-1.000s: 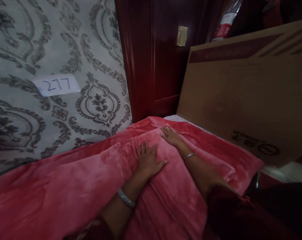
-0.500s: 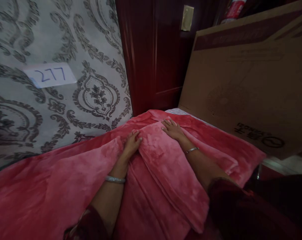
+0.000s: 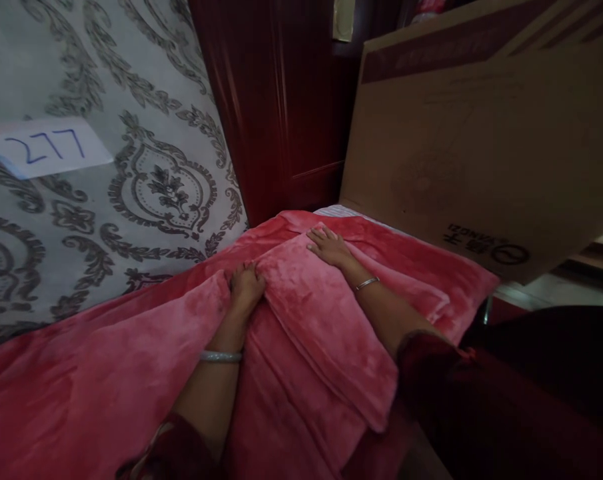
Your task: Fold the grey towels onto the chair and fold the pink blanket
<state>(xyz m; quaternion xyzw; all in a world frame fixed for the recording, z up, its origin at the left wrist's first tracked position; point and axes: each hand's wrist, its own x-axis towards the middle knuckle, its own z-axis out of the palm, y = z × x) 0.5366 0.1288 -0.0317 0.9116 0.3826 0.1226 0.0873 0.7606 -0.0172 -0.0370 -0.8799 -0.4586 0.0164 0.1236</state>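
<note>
A pink-red plush blanket lies in layered folds in front of me and spreads toward the left. My right hand rests flat on the far end of the folded strip, fingers spread. At the far left edge of that strip, my left hand lies palm down on the blanket. Its fingers point forward, a little bent, and nothing shows between them. A bracelet sits on each wrist. What lies under the blanket is mostly hidden.
A patterned wall with a paper marked 277 stands at left. Behind the blanket is a dark red wooden panel. A large cardboard box leans at the right, beside a strip of pale striped cloth.
The view has shifted a little to the right. My left hand's fingers have settled lower onto the blanket. My right hand stays flat at about the same spot on the folded strip.
</note>
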